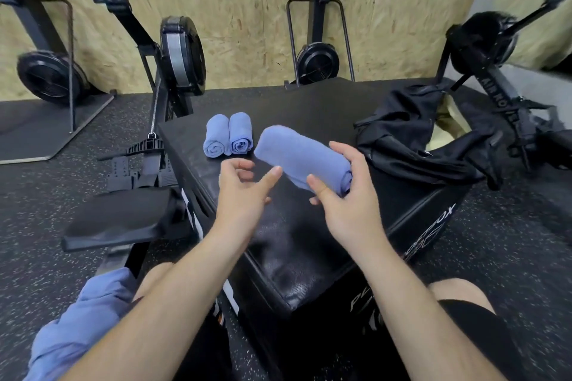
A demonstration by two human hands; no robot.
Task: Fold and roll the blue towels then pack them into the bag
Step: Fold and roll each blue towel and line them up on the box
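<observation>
Two rolled towels (228, 134) near box (294, 108) edge; right hand (346, 198) grips third towel (297, 155).

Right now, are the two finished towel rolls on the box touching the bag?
No: the two towel rolls lie side by side on the box, clearly apart from the bag.

Left hand (244, 192) open, fingers loose; right hand (346, 198) grips rolled towel (294, 151).

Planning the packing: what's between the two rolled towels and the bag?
In the head view, a third rolled towel, gripped by the right hand.
</observation>
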